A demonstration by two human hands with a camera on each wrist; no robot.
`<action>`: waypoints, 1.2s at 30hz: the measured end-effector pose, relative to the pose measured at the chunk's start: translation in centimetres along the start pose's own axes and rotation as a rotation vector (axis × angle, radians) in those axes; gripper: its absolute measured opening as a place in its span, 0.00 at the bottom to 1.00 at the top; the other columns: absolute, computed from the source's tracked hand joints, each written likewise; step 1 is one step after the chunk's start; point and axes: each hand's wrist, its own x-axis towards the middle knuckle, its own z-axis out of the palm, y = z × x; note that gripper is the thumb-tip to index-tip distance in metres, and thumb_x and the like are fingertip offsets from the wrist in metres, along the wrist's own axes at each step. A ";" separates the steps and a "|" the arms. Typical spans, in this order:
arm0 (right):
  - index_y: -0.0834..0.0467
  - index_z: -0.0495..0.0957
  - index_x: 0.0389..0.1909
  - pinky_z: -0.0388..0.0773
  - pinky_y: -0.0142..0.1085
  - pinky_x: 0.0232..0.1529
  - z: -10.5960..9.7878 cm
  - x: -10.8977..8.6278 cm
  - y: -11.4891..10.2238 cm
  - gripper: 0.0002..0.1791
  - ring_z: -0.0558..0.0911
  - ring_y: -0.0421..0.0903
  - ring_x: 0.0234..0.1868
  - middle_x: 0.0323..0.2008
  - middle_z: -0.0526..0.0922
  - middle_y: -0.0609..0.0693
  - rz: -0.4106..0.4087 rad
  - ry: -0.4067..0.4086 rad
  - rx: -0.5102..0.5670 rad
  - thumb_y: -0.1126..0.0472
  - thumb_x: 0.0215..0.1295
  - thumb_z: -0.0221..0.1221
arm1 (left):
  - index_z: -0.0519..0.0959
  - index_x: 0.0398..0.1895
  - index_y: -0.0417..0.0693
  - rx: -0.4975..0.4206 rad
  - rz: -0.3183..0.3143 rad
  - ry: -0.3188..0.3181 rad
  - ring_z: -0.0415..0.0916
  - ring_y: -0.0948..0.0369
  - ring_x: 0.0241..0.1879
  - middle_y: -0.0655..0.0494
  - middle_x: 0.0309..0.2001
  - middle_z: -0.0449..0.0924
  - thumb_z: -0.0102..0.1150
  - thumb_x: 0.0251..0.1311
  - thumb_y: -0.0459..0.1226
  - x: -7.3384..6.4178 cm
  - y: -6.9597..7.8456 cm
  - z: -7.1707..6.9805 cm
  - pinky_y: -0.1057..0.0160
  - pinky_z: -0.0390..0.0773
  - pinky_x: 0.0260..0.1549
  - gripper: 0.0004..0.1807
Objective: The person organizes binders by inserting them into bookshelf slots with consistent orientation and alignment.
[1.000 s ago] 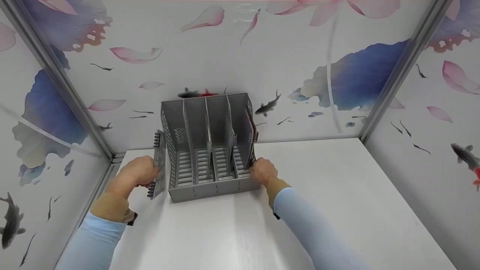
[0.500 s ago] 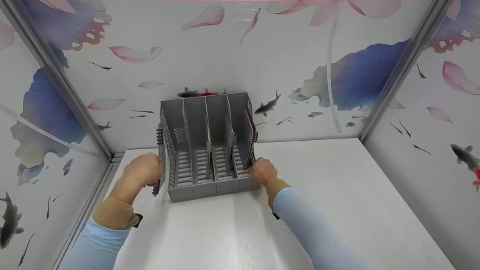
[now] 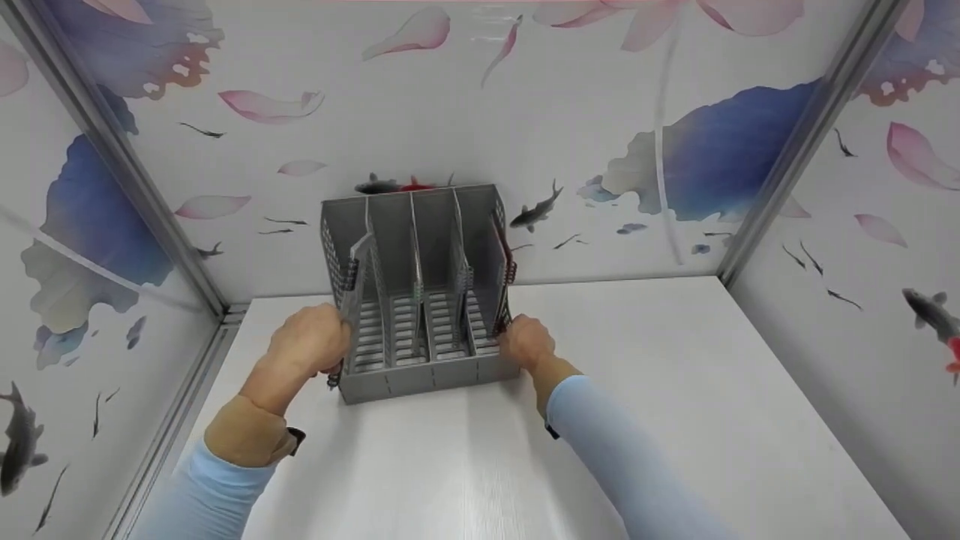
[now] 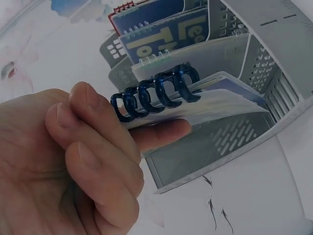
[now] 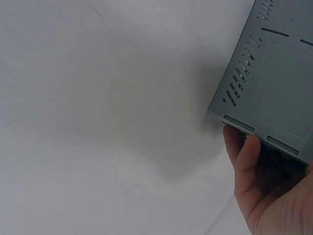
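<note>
A grey slotted file organizer [image 3: 435,379] with several upright compartments stands on the white table. My left hand [image 3: 309,339] pinches a ring-bound notebook [image 3: 360,274], which stands upright within the leftmost compartment in the head view. Dark blue binding rings [image 4: 159,90] on that notebook face the fingers in the left wrist view; one finger runs along under its pages. At the organizer's front right corner, my right hand [image 3: 527,343] grips the side. Seen from the right wrist, the fingers [image 5: 248,154] curl around the organizer's edge, and part of that hand is hidden under it.
Other ring-bound notebooks fill the neighbouring compartments, among them a dark blue one with pale yellow letters [image 4: 166,36] and one with red rings [image 4: 122,7]. Behind the organizer rises a wall [image 3: 570,112] printed with petals and fish. Metal posts [image 3: 810,142] mark the corners.
My left hand has carried the notebook rightward, from outside the organizer's left wall over into the leftmost compartment. The right hand and the organizer have stayed in place.
</note>
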 end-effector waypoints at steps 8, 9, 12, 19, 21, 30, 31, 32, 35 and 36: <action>0.64 0.84 0.55 0.87 0.52 0.52 -0.1 -0.6 0.1 0.17 0.80 0.50 0.40 0.47 0.91 0.56 -0.019 0.004 0.015 0.57 0.78 0.56 | 0.84 0.24 0.43 -0.068 0.027 0.011 0.81 0.58 0.18 0.53 0.18 0.87 0.43 0.76 0.35 1.0 1.2 1.3 0.61 0.75 0.20 0.23; 0.64 0.84 0.55 0.87 0.52 0.51 -0.1 -0.5 0.1 0.17 0.80 0.50 0.40 0.47 0.91 0.56 -0.019 0.005 0.016 0.57 0.78 0.57 | 0.84 0.25 0.43 -0.070 0.032 0.017 0.80 0.58 0.18 0.53 0.17 0.86 0.43 0.76 0.36 1.1 1.3 1.5 0.60 0.74 0.21 0.23; 0.64 0.84 0.55 0.87 0.52 0.51 -0.1 -0.5 0.1 0.16 0.80 0.50 0.40 0.47 0.91 0.56 -0.014 0.003 0.018 0.57 0.78 0.57 | 0.83 0.24 0.44 -0.088 0.043 0.042 0.78 0.59 0.18 0.55 0.15 0.83 0.43 0.77 0.36 1.5 1.8 2.0 0.60 0.73 0.22 0.23; 0.63 0.85 0.54 0.89 0.53 0.54 0.1 -0.1 -0.1 0.16 0.84 0.50 0.42 0.49 0.93 0.57 0.025 0.001 0.014 0.57 0.79 0.56 | 0.74 0.17 0.51 -0.158 0.093 0.126 0.70 0.60 0.16 0.60 0.13 0.72 0.43 0.74 0.34 2.5 2.8 2.9 0.63 0.67 0.18 0.23; 0.63 0.85 0.54 0.89 0.54 0.55 0.1 0.0 -0.1 0.16 0.84 0.50 0.42 0.49 0.93 0.57 0.029 0.003 0.011 0.57 0.79 0.56 | 0.72 0.17 0.52 -0.166 0.101 0.156 0.71 0.59 0.17 0.59 0.15 0.73 0.43 0.75 0.34 2.9 3.0 3.3 0.62 0.68 0.20 0.23; 0.63 0.85 0.54 0.89 0.55 0.55 -0.1 -0.1 -0.1 0.16 0.83 0.50 0.41 0.49 0.92 0.58 0.012 0.007 0.021 0.58 0.78 0.55 | 0.82 0.25 0.44 -0.174 0.065 0.193 0.82 0.52 0.25 0.43 0.27 0.89 0.44 0.76 0.36 4.6 3.6 5.3 0.45 0.87 0.38 0.21; 0.64 0.84 0.54 0.89 0.55 0.55 -0.1 -0.1 -0.1 0.16 0.82 0.50 0.41 0.49 0.92 0.58 0.010 0.007 0.021 0.58 0.78 0.55 | 0.83 0.27 0.42 -0.176 0.061 0.191 0.81 0.51 0.27 0.42 0.28 0.89 0.44 0.77 0.36 4.8 3.7 5.5 0.43 0.88 0.40 0.21; 0.64 0.84 0.54 0.89 0.54 0.55 -0.1 -0.1 -0.1 0.16 0.82 0.50 0.41 0.49 0.92 0.58 0.009 0.007 0.019 0.59 0.79 0.55 | 0.84 0.28 0.40 -0.178 0.057 0.190 0.80 0.51 0.27 0.42 0.29 0.88 0.44 0.77 0.37 4.9 3.8 5.7 0.42 0.88 0.42 0.22; 0.64 0.84 0.53 0.89 0.54 0.54 -0.1 -0.1 -0.1 0.16 0.81 0.50 0.41 0.49 0.92 0.58 0.002 0.013 0.013 0.59 0.78 0.54 | 0.86 0.32 0.37 -0.189 0.043 0.185 0.77 0.51 0.29 0.44 0.30 0.86 0.44 0.78 0.38 5.4 4.0 6.4 0.42 0.88 0.44 0.22; 0.64 0.84 0.53 0.89 0.54 0.54 -0.1 -0.1 0.0 0.16 0.81 0.50 0.40 0.49 0.92 0.59 0.000 0.016 0.012 0.59 0.78 0.54 | 0.86 0.33 0.37 -0.197 0.038 0.180 0.77 0.52 0.29 0.45 0.30 0.85 0.44 0.78 0.38 5.6 4.0 6.7 0.43 0.88 0.44 0.23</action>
